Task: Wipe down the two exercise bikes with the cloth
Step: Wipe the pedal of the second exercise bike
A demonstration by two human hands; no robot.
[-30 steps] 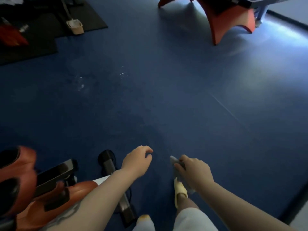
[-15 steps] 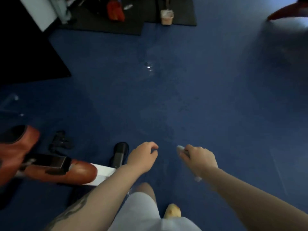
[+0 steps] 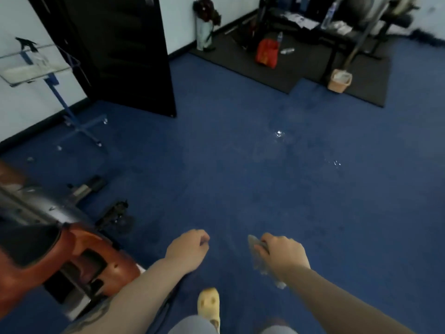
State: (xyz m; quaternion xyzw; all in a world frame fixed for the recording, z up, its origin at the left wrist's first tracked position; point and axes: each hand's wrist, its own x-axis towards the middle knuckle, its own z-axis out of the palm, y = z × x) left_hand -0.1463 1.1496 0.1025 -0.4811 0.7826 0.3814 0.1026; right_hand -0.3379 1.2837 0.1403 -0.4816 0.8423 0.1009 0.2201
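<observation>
My right hand [image 3: 283, 255] is closed around a small grey cloth [image 3: 255, 248], which pokes out above and below the fist. My left hand [image 3: 186, 249] hangs beside it as a loose fist with nothing in it. An orange and black exercise bike [image 3: 79, 256] fills the lower left, its grey frame [image 3: 31, 208] running up to the left edge. A black pedal [image 3: 115, 213] sticks out toward the floor. Both hands are over bare blue carpet, to the right of the bike and not touching it.
Blue carpet [image 3: 265, 177] spreads ahead with small shiny spots. A black door [image 3: 125, 51] stands open at the upper left beside a blue wheeled stand [image 3: 60, 92]. A black mat at the back holds gym gear, a red bag [image 3: 266, 53] and a beige bin [image 3: 339, 80]. My yellow shoe [image 3: 208, 304] is below.
My view has swung left: the orange arch left the frame, the door, stand and mat came in. The bike now looms larger at lower left. Both hands keep their pose, cloth still held.
</observation>
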